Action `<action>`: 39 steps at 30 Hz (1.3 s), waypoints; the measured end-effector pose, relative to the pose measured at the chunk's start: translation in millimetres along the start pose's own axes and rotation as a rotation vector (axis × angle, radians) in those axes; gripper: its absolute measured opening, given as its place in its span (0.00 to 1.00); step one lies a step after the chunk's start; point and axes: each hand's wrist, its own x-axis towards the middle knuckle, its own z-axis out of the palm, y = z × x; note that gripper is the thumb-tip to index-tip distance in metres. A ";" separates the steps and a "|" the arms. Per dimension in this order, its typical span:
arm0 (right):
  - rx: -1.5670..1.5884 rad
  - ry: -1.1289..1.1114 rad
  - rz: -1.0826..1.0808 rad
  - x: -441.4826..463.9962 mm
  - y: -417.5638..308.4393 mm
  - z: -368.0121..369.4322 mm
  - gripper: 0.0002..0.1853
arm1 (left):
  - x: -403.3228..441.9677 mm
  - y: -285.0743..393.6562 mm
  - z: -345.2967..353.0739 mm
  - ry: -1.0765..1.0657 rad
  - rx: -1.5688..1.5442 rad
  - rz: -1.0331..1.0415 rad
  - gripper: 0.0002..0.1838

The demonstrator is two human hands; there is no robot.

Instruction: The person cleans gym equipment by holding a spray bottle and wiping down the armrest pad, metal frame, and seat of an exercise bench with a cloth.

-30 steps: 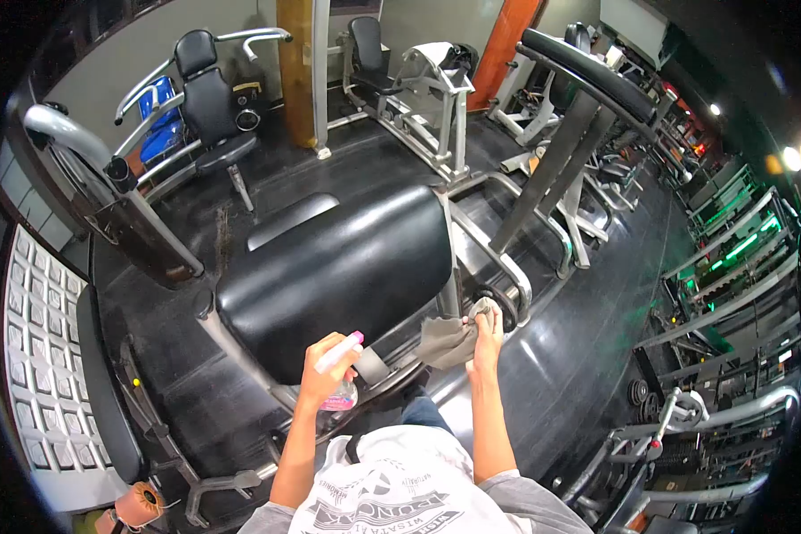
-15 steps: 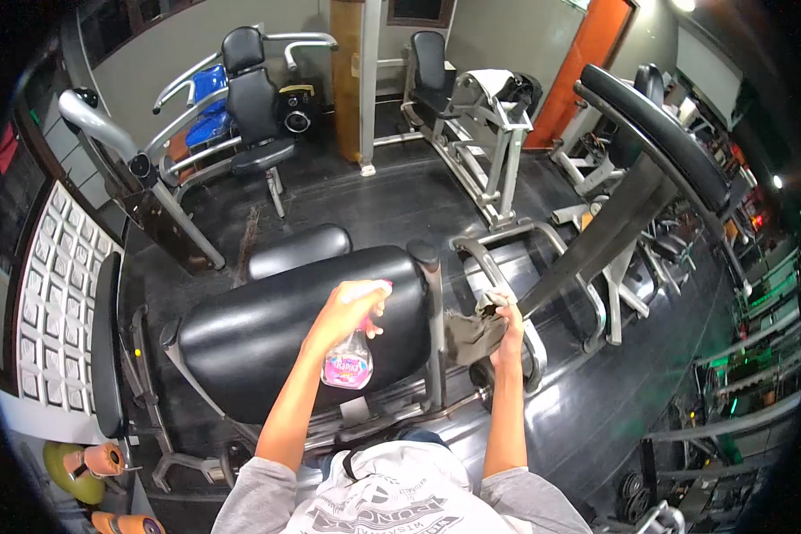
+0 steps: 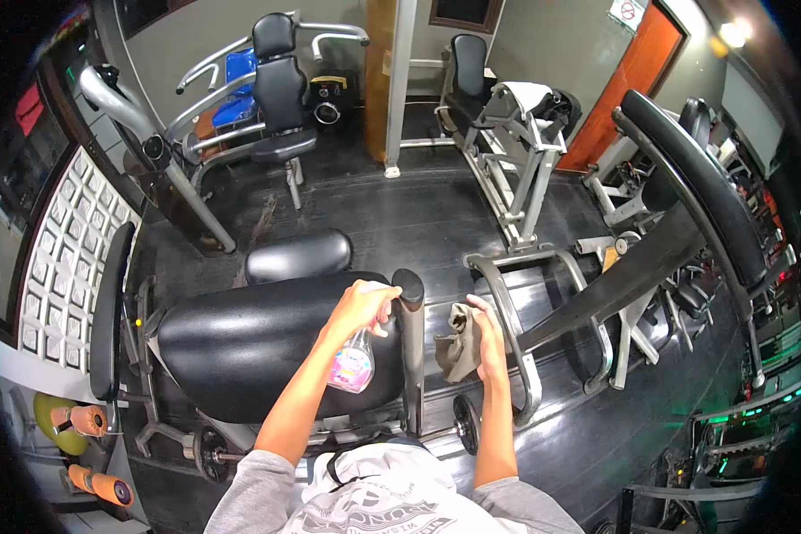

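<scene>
My left hand [image 3: 363,309] is wrapped round the neck of a clear spray bottle [image 3: 351,367] with a pink label. The bottle hangs tilted over the right part of a large black padded bench [image 3: 249,329]. Just right of the hand stands the bench's metal post with a black end cap [image 3: 408,285]. My right hand [image 3: 490,338] holds a crumpled grey-brown cloth [image 3: 459,345], which lies between thumb and fingers to the right of the post. Part of the left hand's grip on the sprayer head is hidden.
A smaller black pad [image 3: 299,255] lies beyond the bench. A barbell plate [image 3: 465,424] is low beside my right forearm. A curved metal frame [image 3: 516,356] stands at right, below a slanted padded machine [image 3: 694,178]. A seated machine [image 3: 280,107] is farther back.
My view has shifted. The cloth has come up and left, nearer the post, with the right hand's fingers straighter. The spray bottle is now more tilted, closer to the post.
</scene>
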 end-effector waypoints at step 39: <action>-1.335 -0.378 -0.252 97.4 -15.0 94.9 0.13 | -21.3 -39.0 -26.4 -0.274 -0.241 0.272 0.11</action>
